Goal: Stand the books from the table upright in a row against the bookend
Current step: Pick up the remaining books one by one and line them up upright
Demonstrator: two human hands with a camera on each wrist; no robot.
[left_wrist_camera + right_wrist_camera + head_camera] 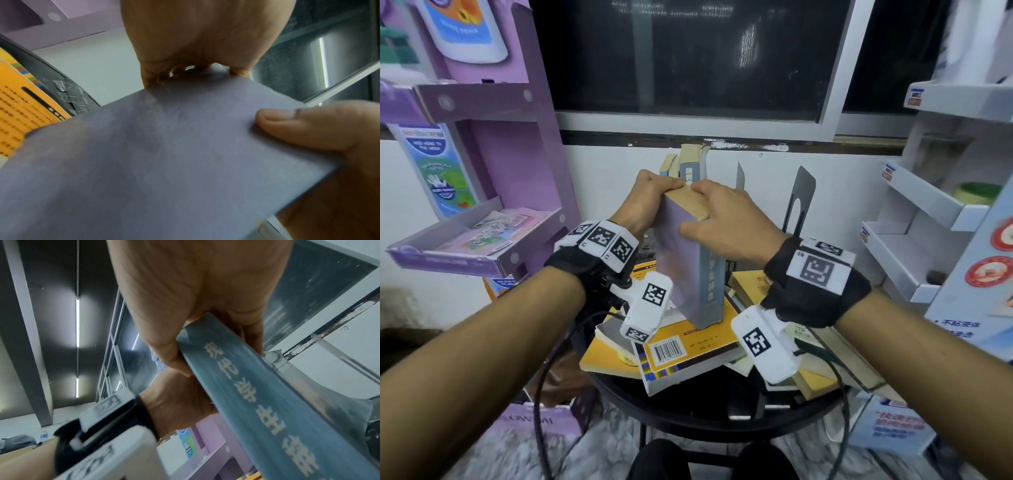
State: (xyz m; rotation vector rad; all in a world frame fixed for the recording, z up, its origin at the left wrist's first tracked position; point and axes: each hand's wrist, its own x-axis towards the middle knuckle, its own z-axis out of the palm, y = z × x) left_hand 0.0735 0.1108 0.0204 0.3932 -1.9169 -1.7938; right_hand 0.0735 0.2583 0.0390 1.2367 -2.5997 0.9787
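Left hand [642, 202] and right hand [722, 219] both grip top of thick grey-blue hardcover book [688, 267], held upright above pile of yellow paperbacks [688, 346] on round black table [709, 407]. Black metal bookend [803, 198] just beyond right hand.

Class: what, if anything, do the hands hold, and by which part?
Both hands, left and right, grip the thick grey-blue book by its top end.

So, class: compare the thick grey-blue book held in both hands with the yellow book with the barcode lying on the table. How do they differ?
The grey-blue book stands upright, its lower end on the pile; the yellow book lies flat. The left hand and right hand both grip the grey-blue book at its top; nothing holds the yellow book. The grey-blue book looks much thicker. Neither is yet in the row by the bookend.
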